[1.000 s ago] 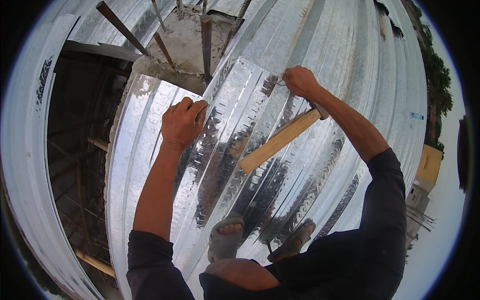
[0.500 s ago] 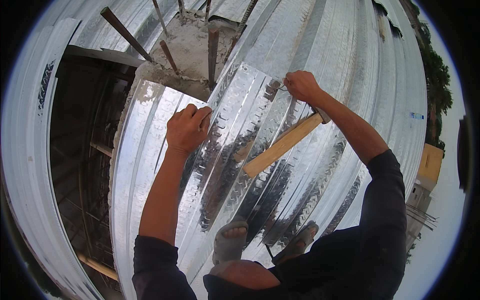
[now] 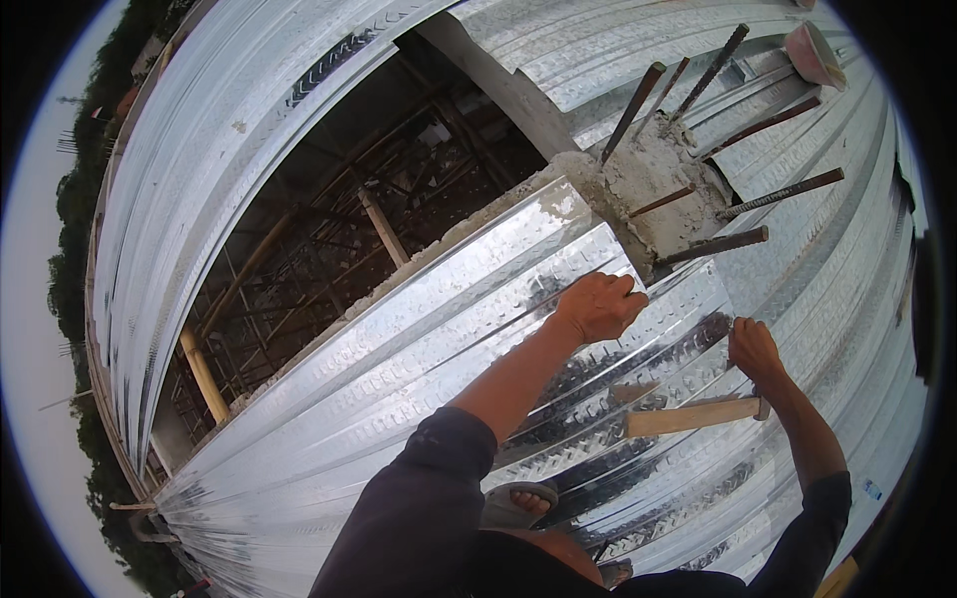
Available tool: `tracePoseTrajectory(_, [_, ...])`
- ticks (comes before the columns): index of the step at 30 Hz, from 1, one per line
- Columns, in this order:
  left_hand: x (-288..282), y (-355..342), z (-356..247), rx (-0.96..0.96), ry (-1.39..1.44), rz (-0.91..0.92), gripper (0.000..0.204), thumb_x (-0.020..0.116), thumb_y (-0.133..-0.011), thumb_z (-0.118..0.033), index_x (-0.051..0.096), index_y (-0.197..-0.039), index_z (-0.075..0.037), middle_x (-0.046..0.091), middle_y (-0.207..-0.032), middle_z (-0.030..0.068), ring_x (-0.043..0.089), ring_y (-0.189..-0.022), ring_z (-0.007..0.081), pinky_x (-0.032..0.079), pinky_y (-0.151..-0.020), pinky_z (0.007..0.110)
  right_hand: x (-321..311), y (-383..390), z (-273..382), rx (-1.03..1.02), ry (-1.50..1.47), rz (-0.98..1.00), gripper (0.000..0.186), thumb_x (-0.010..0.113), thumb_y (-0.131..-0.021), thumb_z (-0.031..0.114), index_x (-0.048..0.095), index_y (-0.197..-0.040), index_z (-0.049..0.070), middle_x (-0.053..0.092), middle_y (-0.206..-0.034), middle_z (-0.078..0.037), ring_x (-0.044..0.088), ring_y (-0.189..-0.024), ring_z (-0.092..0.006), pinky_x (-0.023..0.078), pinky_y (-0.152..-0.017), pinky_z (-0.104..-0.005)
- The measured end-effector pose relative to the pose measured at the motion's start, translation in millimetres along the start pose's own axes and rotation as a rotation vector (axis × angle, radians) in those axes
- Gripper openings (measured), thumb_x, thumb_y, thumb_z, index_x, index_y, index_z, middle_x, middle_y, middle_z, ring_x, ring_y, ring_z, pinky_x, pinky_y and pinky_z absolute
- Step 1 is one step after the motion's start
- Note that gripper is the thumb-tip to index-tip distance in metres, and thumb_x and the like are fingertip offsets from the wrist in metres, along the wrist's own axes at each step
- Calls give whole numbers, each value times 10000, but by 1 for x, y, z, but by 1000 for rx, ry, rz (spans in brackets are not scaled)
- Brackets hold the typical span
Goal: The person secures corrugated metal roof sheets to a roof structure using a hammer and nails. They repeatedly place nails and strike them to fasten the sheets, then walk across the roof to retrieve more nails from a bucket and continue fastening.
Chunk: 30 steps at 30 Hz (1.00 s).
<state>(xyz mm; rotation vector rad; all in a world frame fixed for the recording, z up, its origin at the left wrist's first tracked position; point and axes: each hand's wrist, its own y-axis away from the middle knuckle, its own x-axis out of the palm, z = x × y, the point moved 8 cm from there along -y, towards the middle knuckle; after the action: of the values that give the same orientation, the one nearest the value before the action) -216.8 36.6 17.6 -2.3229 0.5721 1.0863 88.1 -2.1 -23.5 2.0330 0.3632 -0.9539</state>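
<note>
Turned view: compared with half a second ago, the whole scene has swung to the right in the frame, so it seems the head turned left; both hands now appear right of the middle, and the dark floor opening point(image 3: 329, 214) came nearer to the upper middle.
Meaning for the work: in my judgement it is little, because both hands are at the end edge of the ribbed galvanized decking point(image 3: 688, 299), as before.
Decking end: right of the frame's middle, just below the concrete stub point(image 3: 688, 184).
Left hand point(image 3: 601, 306): fingers curled and clamped on the end edge of the decking.
Right hand point(image 3: 755, 349): touching the edge farther right; its fingertips are turned away, so I cannot tell whether they are apart or together.
Hammer count: one, with wooden handle point(image 3: 693, 417), right of the middle and lower, near the right wrist; it looks to be resting on the decking.
Steel bars count: seven rusty bars point(image 3: 783, 194) that I can count, standing from one concrete stub, upper right.
Sandals count: two grey ones at the lower middle, one plain to see point(image 3: 510, 505), the other mostly hidden.
Pink pail count: one point(image 3: 814, 55), upper right.
Decking sheets count: several; the seams look like ribs, so exact number I cannot tell.
</note>
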Motion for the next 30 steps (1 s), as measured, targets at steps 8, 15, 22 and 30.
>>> tracePoseTrajectory(8, [0,5,1,-39,5,77,122,635,-897,-208,690,-985,-145,642,-930,76,684,-869,278,543,-797,419,24,-15,-31,456,-469,79,111,680,-808,74,720,-894,15,681,-948,-203,708,-882,-376,577,-800,-459])
tracePoseTrajectory(15, [4,6,2,-33,-6,49,123,650,-882,-212,688,-976,-141,634,-933,87,686,-857,285,545,-773,431,42,-33,-54,342,-553,194,159,682,-774,92,692,-887,-20,697,-932,-251,710,-932,-427,583,-815,-489])
tracePoseTrajectory(22, [3,6,1,-12,21,-3,100,676,-852,-207,654,-910,-128,614,-868,99,683,-783,306,545,-701,457,81,-40,-54,159,-668,575,273,752,-731,131,701,-912,-67,724,-822,-244,739,-842,-364,575,-806,-477])
tracePoseTrajectory(30, [3,8,7,-22,-9,58,118,688,-853,-199,671,-961,-154,593,-855,73,675,-786,292,545,-683,450,71,-49,-38,24,-554,441,159,786,-768,178,770,-816,27,747,-841,-143,738,-816,-303,567,-761,-420])
